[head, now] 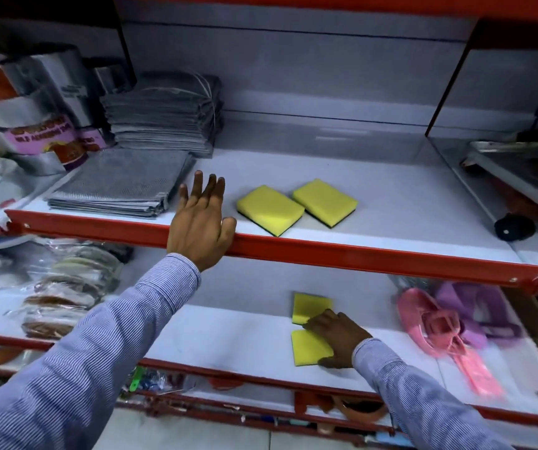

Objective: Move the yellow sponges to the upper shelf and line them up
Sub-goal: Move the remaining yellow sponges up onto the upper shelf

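Two yellow sponges with dark undersides lie side by side on the upper shelf: one sponge on the left, the other sponge touching it on the right. My left hand hovers open at the shelf's red front edge, just left of them, holding nothing. On the lower shelf lie two more yellow sponges, a far one and a near one. My right hand rests flat across both, fingers spread, covering their right parts.
Stacks of grey cloths and foil packets fill the upper shelf's left. A metal tray and a black-knobbed tool sit at the right. Pink and purple plastic items lie right of the lower sponges; bagged scrubbers at left.
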Motion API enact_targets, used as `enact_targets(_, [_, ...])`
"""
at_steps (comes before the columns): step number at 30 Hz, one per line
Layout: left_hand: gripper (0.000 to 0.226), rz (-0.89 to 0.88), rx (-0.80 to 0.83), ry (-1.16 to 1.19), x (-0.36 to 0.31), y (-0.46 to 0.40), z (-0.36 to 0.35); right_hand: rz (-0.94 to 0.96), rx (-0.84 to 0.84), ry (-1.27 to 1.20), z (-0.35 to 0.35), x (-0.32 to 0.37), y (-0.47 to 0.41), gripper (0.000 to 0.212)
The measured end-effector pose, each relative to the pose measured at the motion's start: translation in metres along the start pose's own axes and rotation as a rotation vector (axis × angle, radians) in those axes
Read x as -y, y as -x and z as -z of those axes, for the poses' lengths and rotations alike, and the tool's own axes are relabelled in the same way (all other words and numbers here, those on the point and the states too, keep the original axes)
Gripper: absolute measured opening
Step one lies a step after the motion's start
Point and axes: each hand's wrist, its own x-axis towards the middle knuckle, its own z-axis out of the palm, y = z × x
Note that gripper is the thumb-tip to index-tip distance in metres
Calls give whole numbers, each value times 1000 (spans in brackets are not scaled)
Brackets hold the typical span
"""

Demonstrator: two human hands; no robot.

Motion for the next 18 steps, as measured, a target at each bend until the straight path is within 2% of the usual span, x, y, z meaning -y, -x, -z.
enact_targets(2, [79,0,0,-1,1,0,-1,-7,34,24,-6,4,-8,89])
enact_targets(6, [80,8,11,-3,0,0,0,-22,7,103,-12,9,-19,89])
enact_targets(9, [81,15,20,1,-1,1,1,-1,-92,59,-7,12,-14,93])
enact_targets(14, [81,15,11,0,-1,1,1,251,-553,-139,59,27,24,81])
enact_targets(18, [82,4,8,-19,0,1,-1,432,-1069,-168,145,42,61,64])
